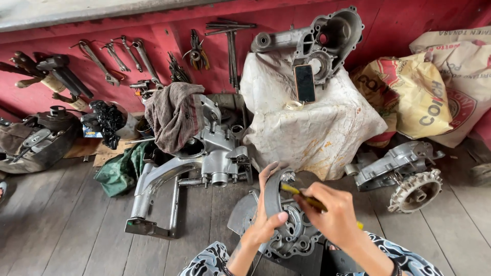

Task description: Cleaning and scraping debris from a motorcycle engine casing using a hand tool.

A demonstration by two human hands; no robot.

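While hands (307, 214) hold casing (286, 230), engine (204, 153) near.

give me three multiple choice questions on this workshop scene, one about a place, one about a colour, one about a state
1. Where does the phone lie?
A. on the white cloth
B. on the floor planks
C. in the left hand

2. What colour is the handle of the tool in the right hand?
A. blue
B. yellow
C. white

3. How is the engine cover held?
A. lying flat, untouched
C. hanging on the wall
B. steadied on edge by the left hand

Answers: 1 A, the phone rests on the draped cloth; 2 B, the handle shows yellow; 3 B, the left hand's fingers grip its rim.
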